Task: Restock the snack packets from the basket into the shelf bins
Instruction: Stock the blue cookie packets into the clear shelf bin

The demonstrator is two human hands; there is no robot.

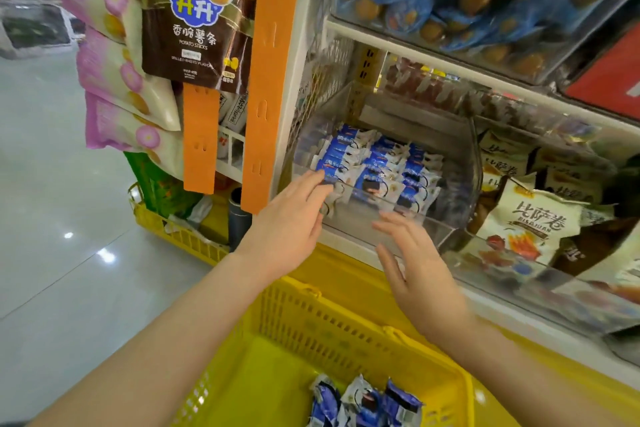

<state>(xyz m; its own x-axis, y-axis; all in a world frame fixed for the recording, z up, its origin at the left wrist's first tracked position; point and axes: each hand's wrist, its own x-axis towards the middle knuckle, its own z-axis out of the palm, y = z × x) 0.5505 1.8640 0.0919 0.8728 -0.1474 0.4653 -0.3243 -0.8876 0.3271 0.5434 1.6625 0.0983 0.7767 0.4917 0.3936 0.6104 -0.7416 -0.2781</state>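
Yellow plastic basket (346, 315) fills the bottom of the frame, and three blue-and-white snack packets (363, 402) lie in a heap at its lower edge (any others there are cut off by the frame). Two bare hands reach up from it toward the shelf.

The left hand (287, 225), at centre frame, has its fingers straight and close together. Its fingertips reach over the front left corner of a clear bin (363, 229) and touch one packet there, without curling round it. The right hand (419, 270), just right of centre, has its fingers spread and relaxed. It is in front of the bin's front wall and holds nothing.

Inside the clear bin, matching blue-and-white packets (381, 166) stand in about three rows toward the front, too tightly packed to count. The back of the bin is bare.

A neighbouring bin (502, 267) at the right edge holds beige packets (533, 218) in a loose pile. An upper bin (588, 55) at top right is full of blue-wrapped brown snacks.

Two orange hanging strips (273, 62) run down the shelf end at upper centre. One brown potato-stick bag (197, 17) and three pink bags (114, 80) hang at upper left. One more yellow basket (180, 236) sits on the floor at middle left.
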